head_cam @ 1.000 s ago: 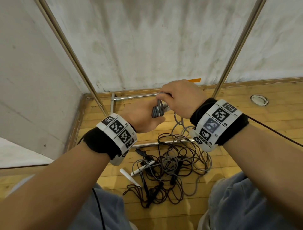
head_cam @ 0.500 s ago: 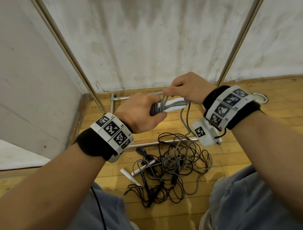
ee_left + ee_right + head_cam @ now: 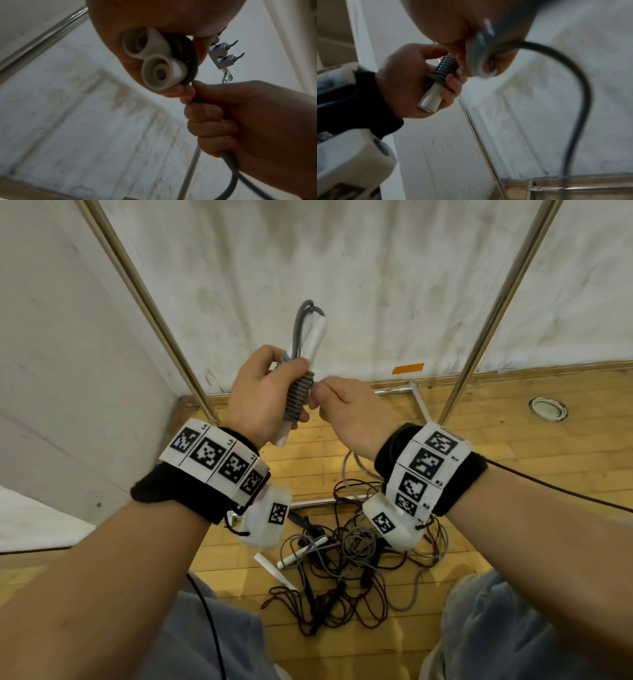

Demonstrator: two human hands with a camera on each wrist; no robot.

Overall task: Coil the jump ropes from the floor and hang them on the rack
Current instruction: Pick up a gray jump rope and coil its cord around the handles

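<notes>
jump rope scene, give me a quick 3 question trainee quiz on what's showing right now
1. True or false: the left hand grips the grey jump rope bundle by its white handles.
2. What does the right hand pinch? A) orange tape B) the grey cord C) a rack pole
3. Where is the tangle of ropes lying?

Key: 1 true; 2 B; 3 on the wooden floor, inside the rack base.

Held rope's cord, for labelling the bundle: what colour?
Grey cord, wound round white handles; clearest in the head view.

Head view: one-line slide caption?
Left hand grips grey jump rope bundle; right hand pinches its cord above tangled ropes.
</notes>
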